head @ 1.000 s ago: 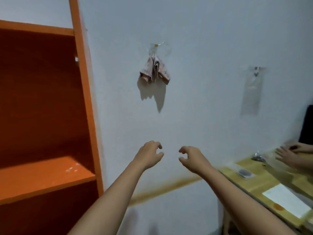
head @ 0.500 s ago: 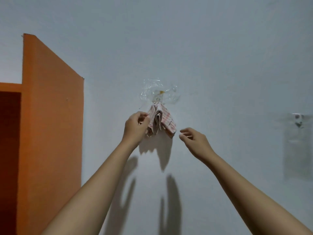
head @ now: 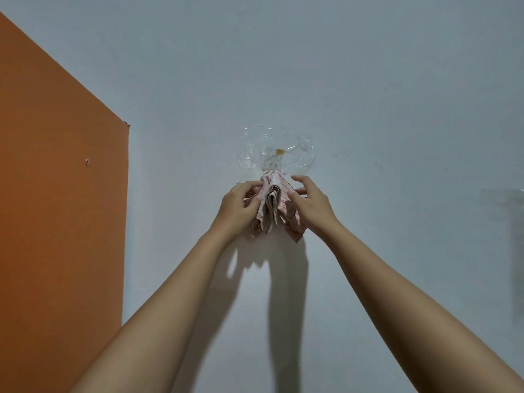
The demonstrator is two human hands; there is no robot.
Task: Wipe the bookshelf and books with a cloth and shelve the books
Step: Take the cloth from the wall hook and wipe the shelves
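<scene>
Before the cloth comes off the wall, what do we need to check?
1. The cloth hangs from the clear hook: ok.
2. The left hand pinches the cloth's left side: ok.
3. The right hand has a firm grip: cannot tell; its thumb touches the cloth, fingers arch over.
4. How the cloth is caught on the hook: cannot tell, folds hide it.
5. The bookshelf side is apart from both arms: ok.

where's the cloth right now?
Head view, centre: the cloth hangs on the wall under a clear hook, right of the orange bookshelf, with the left hand and right hand on either side.
</scene>
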